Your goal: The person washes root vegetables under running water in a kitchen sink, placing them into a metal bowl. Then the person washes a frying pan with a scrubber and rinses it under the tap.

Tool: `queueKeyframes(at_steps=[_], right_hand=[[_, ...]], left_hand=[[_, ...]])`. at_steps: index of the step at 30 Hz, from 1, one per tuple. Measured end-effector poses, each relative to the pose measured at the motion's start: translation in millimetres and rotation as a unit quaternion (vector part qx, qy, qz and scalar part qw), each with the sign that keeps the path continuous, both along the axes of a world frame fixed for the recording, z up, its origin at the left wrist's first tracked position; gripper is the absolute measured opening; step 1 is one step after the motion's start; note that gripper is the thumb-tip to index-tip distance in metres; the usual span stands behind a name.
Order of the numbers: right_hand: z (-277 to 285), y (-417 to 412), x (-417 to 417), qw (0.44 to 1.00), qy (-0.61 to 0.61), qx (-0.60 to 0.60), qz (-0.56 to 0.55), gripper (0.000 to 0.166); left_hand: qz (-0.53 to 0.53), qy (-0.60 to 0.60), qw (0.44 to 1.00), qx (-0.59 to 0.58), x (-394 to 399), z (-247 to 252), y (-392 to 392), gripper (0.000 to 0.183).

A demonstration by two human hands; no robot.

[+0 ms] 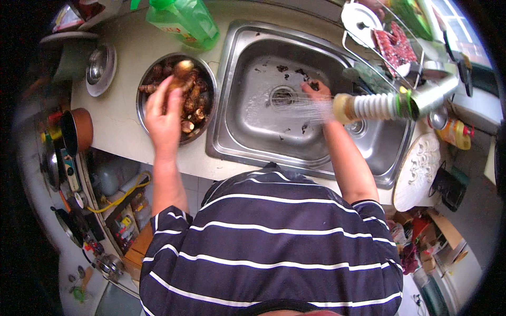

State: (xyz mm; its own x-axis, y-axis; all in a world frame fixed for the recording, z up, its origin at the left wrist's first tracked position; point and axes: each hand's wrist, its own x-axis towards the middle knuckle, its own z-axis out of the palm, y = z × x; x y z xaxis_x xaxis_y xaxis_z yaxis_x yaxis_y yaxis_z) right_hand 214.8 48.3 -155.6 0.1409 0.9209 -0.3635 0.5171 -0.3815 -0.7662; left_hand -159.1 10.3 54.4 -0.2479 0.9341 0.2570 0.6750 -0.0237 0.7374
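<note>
My left hand [164, 108] is over a round metal bowl [139, 103] on the counter, with a brown taro-like root [182, 70] in its fingers; motion blurs the root and its pale cut end. Several more brown, rough-skinned roots [193, 98] lie in the bowl, some showing white cut faces. In the large basin of the stainless steel sink [253, 118], my right hand [318, 96] has dark wet scraps [314, 85] between thumb and fingers. Water sprays across that hand from a faucet with a white ribbed hose [373, 106]. Other dark scraps [282, 68] dot the basin floor around the drain [282, 96].
A green spray bottle [189, 23] stands behind the bowl. A wire rack [389, 85] holds a white lid and a red patterned cloth behind the sink. On the right leans an ornate white board [417, 173]. A brown pot [81, 132] sits at the counter's left edge.
</note>
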Motion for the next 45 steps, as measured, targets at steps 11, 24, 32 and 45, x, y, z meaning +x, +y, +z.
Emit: queueKeyframes(at_steps=[11,24,32,45], right_hand=[[-64.8,-8.2,-61.1,0.877,-0.308,-0.100,0.356,0.028],[-67.1,-23.7,-56.5,0.900,-0.265,0.029,0.345,0.019],[108.3,-7.7,-68.3,0.897,0.415,-0.144,-0.048,0.028],[173.8,-30.6,-79.0,0.923,0.291,0.248,-0.049,0.014]], left_hand=[[0.101,0.193,0.968,-0.123,-53.8,-33.2,-22.2,0.054],[0.133,0.153,0.977,-0.072,-58.1,-34.6,-12.3,0.043],[-0.116,-0.378,0.899,-0.191,80.2,-36.0,-3.6,0.033],[-0.223,-0.545,0.768,-0.251,154.9,-42.8,-7.0,0.041]])
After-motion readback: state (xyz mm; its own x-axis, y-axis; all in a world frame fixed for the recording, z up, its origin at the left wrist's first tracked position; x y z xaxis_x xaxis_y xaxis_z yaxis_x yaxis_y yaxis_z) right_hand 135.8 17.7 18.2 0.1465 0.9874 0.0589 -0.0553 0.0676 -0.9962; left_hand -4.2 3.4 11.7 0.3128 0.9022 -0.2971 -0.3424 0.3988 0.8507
